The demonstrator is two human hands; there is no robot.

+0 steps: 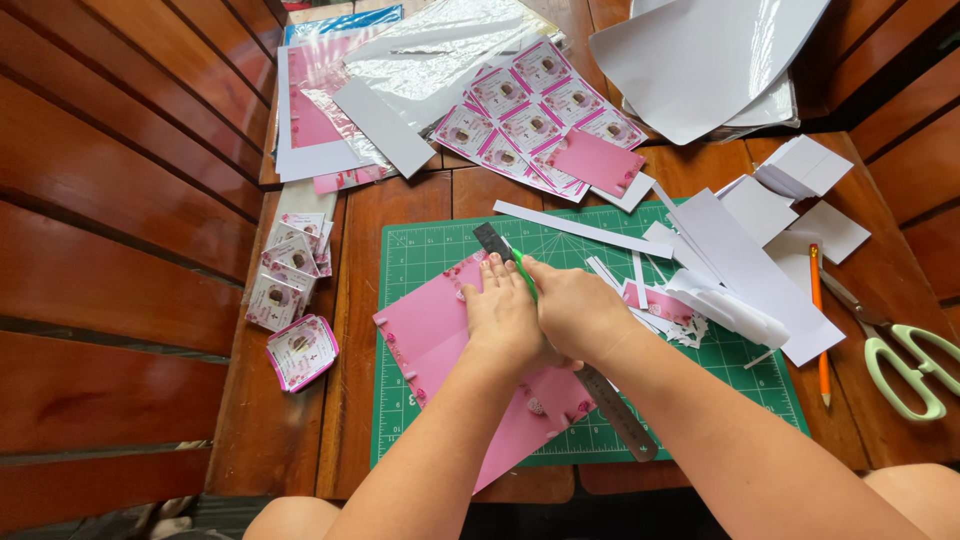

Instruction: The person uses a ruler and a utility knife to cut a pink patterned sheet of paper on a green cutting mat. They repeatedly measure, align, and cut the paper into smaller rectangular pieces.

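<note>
Green cutting mat (420, 255), hands (540, 315) pressing ruler (610, 400), pink card (430, 325)

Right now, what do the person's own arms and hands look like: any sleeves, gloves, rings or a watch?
Both forearms are bare right up to the bottom edge of the picture: no sleeves show. The left hand and right hand wear no gloves, and no watch or bracelet shows on either wrist. No rings show on the visible fingers. The fingernails on the left hand look short and unpainted.
</note>
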